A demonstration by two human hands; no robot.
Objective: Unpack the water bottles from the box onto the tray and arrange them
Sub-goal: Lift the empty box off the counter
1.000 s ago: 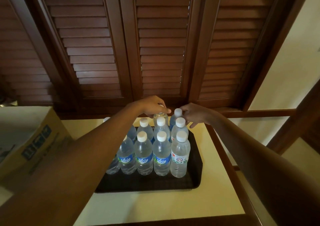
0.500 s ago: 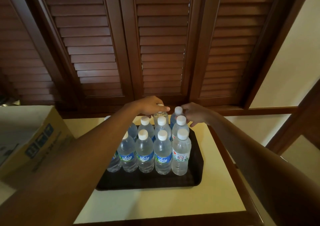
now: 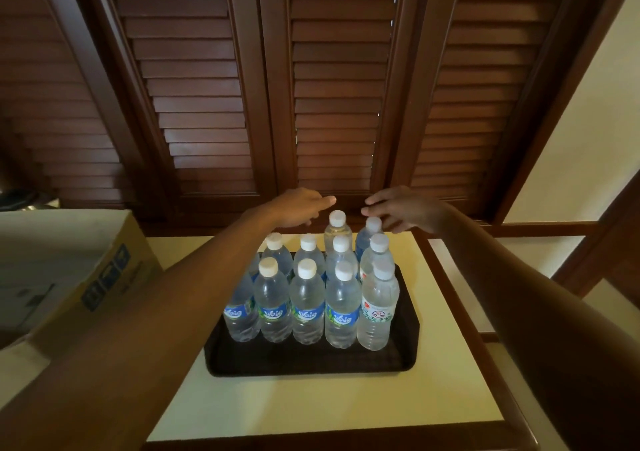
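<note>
Several clear water bottles [image 3: 308, 307] with white caps stand upright in rows on a dark tray [image 3: 311, 360]. Most carry blue labels; the front right bottle [image 3: 377, 308] has a white and red one. My left hand [image 3: 299, 208] hovers above the back row, fingers spread, just left of the rear bottle's cap [image 3: 337, 218]. My right hand [image 3: 403, 208] hovers at the back right, fingers apart, close to the rear right cap [image 3: 373, 224]. Neither hand grips a bottle. The cardboard box [image 3: 69, 270] stands to the left, partly behind my left arm.
The tray rests on a cream table top [image 3: 311, 405] with a dark wooden rim [image 3: 460, 312]. Brown louvred shutters [image 3: 332, 87] rise right behind the table. A cream wall [image 3: 588, 139] is at the right.
Both hands have lifted off the caps of the rear bottles and opened; the bottles now stand free. The view has shifted slightly.
</note>
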